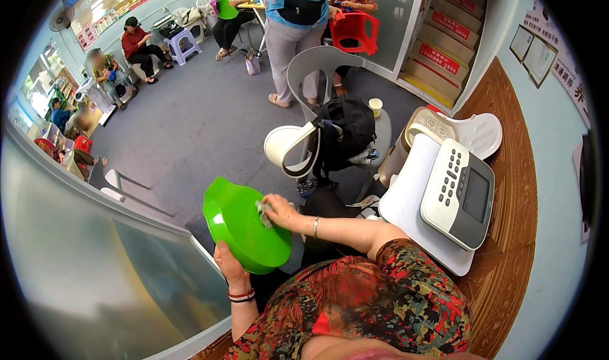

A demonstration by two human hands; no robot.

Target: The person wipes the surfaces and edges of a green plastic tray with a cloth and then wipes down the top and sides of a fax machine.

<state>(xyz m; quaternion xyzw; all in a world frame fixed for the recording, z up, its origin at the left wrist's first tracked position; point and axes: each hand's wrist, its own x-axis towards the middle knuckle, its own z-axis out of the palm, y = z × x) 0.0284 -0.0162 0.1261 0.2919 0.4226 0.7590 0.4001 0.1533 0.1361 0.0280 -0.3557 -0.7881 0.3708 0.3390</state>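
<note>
A glossy bright green plastic piece (242,231), curved and wide with a narrower end, is held tilted in front of my body. My left hand (230,265) grips its lower left edge. On the piece's right part, my right hand (280,212) presses a crumpled grey cloth (264,215) against the surface, the cloth pinched under the fingers. The far side of the green piece is hidden.
Ahead stands a grey chair (383,134) with a black backpack (349,124), a white sun visor (290,143) and a paper cup (375,107). A console device (456,193) lies at right on a white board (409,188). A frosted partition (104,265) borders my left; a person (295,41) stands beyond.
</note>
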